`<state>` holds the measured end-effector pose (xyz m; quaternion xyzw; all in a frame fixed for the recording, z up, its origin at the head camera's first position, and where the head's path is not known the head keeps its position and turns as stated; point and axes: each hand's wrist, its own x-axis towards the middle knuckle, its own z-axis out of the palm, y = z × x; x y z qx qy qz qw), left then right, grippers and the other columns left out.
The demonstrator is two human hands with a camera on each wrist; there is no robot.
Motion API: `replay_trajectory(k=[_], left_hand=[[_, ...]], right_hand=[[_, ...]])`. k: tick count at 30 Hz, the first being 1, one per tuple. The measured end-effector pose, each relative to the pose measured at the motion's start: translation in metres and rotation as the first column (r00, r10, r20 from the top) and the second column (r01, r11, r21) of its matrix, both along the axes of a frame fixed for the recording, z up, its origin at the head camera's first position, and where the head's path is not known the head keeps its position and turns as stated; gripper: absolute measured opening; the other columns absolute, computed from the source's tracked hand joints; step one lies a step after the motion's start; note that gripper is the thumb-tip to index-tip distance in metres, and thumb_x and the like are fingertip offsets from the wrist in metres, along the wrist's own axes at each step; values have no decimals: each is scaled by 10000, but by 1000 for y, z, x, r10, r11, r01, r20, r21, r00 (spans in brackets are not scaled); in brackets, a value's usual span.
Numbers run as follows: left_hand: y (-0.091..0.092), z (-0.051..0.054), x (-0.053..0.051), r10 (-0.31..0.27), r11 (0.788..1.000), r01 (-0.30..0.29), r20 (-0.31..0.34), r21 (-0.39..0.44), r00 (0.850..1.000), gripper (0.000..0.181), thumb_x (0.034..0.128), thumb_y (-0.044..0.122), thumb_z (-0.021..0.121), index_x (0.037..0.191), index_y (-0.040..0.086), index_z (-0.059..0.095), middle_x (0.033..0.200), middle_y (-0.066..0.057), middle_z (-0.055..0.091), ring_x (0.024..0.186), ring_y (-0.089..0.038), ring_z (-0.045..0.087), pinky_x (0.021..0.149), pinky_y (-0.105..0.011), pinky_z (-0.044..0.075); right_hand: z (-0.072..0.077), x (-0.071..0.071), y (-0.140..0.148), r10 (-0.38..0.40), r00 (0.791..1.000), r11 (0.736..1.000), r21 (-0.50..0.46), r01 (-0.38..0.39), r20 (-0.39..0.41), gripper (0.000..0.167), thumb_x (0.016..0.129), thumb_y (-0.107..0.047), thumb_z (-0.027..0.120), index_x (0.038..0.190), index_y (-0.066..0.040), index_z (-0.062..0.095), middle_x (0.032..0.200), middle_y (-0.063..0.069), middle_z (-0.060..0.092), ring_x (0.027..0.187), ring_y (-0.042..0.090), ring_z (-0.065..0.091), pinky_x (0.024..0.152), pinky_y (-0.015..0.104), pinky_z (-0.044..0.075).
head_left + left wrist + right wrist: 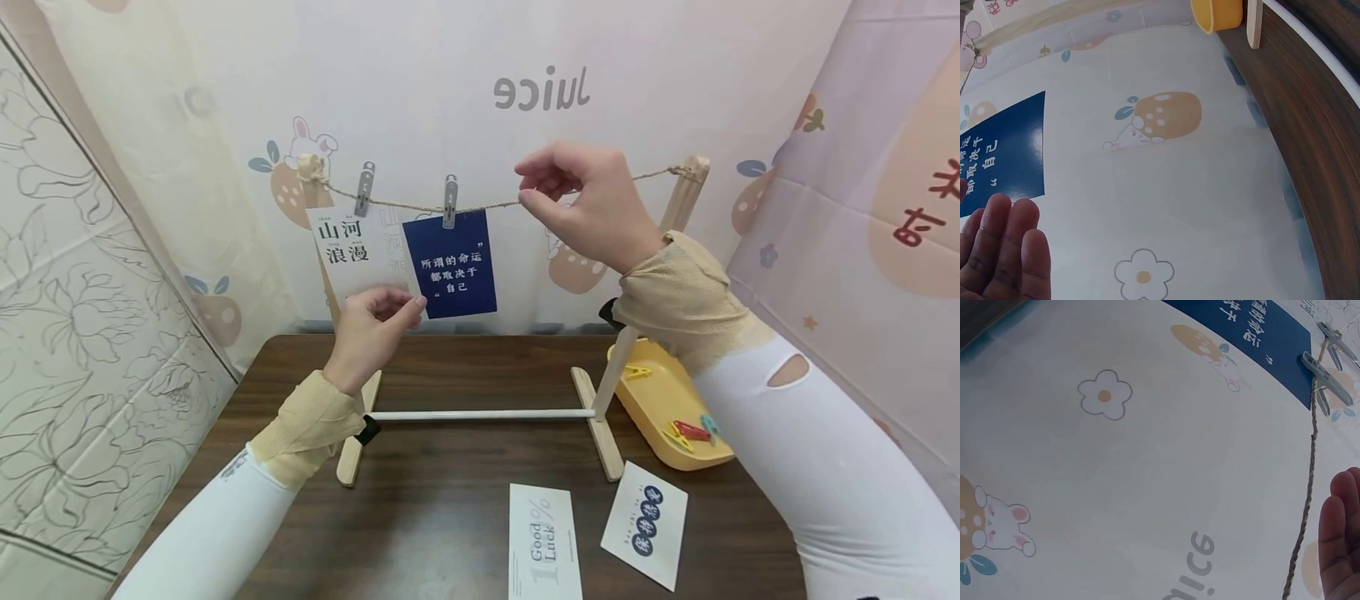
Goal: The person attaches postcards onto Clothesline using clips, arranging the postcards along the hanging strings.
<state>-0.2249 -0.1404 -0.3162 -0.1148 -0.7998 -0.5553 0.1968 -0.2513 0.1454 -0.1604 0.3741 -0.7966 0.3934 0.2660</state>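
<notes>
A blue card (456, 279) with white characters hangs from a twine line (408, 204), held by a grey clothespin (450, 200). Left of it a white card (337, 250) with dark characters hangs under a second grey clothespin (365, 190). My left hand (375, 329) is at the blue card's lower left edge, fingers loosely bent; whether it touches the card I cannot tell. In the left wrist view its fingers (1035, 262) look extended. My right hand (588, 196) is raised beside the line, right of the blue card, with nothing visible in it.
The line spans two wooden posts (678, 196) joined below by a white rod (480, 414). A yellow tray (656, 400) with several colored clips stands at the right. Two cards, a Good Luck card (543, 542) and a white card (645, 525), lie on the brown table (420, 517).
</notes>
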Motion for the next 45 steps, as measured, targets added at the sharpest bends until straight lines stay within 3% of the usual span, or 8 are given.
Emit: replay_trajectory(k=[5,18,24,28,32,35,45], left_hand=[[-2,-2,1,8,1000,-8,-8,-25,1000,219,1015,247,773,987,30,786,837,-127,788,793,-304,755,659,-223,530],[-2,-10,3,-24,999,24,-10,-37,1000,214,1008,250,791,1009,36,792,840,-117,782,714,-105,696,646,-220,519],[-1,-14,5,-43,998,42,-29,-49,999,183,1004,222,796,1009,39,799,834,-127,780,693,-131,697,609,-218,509],[0,-18,4,-38,998,37,-17,-50,999,186,1005,228,793,1011,42,799,835,-115,777,738,-271,723,619,-219,516],[0,-22,4,-44,998,44,-2,-49,999,184,1007,214,785,1004,30,792,821,-93,768,726,-245,714,619,-224,516],[0,-25,3,-46,997,45,-15,-60,999,167,1006,191,784,985,25,789,807,-88,764,693,-156,685,617,-223,518],[2,-35,5,-48,996,50,32,-78,998,182,1005,229,789,991,48,789,803,-60,760,732,-240,711,620,-240,520]], right_hand=[[-7,1,7,-8,1000,1000,6,8,2,210,983,2,710,1177,11,788,998,144,784,836,34,665,814,142,536],[-31,0,24,-46,998,999,10,45,43,208,983,5,712,1180,7,781,1025,153,803,838,7,663,815,125,527],[-42,-1,30,-50,997,999,17,49,59,214,983,8,738,1193,15,777,1042,163,808,843,11,662,814,117,530],[-50,-2,34,-45,996,999,11,44,72,205,982,23,742,1185,29,769,1056,183,807,848,17,662,813,116,533],[-58,-2,39,-48,996,999,10,47,81,195,977,32,746,1170,34,773,1062,190,806,849,2,660,814,104,530],[-65,-1,42,-52,995,999,9,52,88,204,973,31,753,1175,26,778,1072,183,810,848,1,659,809,99,528],[-83,0,48,-65,989,998,9,64,134,185,980,7,767,1165,19,776,1019,175,809,838,12,659,794,102,530]])
